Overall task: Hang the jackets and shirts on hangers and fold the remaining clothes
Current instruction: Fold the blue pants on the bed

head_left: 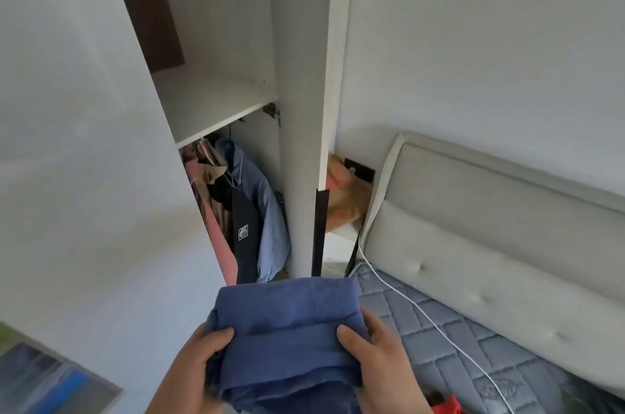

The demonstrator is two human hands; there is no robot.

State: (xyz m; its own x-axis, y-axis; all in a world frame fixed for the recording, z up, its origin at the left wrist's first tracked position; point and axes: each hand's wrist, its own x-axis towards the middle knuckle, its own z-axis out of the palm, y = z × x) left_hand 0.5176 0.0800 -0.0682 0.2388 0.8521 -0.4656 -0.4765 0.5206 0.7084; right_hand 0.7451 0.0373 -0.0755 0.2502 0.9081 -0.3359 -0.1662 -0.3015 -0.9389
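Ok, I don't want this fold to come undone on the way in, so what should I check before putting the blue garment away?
1. Fold: blue garment lies in layers: ok.
2. Grip: left hand and right hand each hold a side, thumbs on top: ok.
3. Wardrobe open, shelf in view: ok.
4. Bare board showing on the shelf: ok.
5. Hanging clothes sit below the shelf, off the path: ok.
6. Loose ends under the garment: cannot tell, underside hidden.
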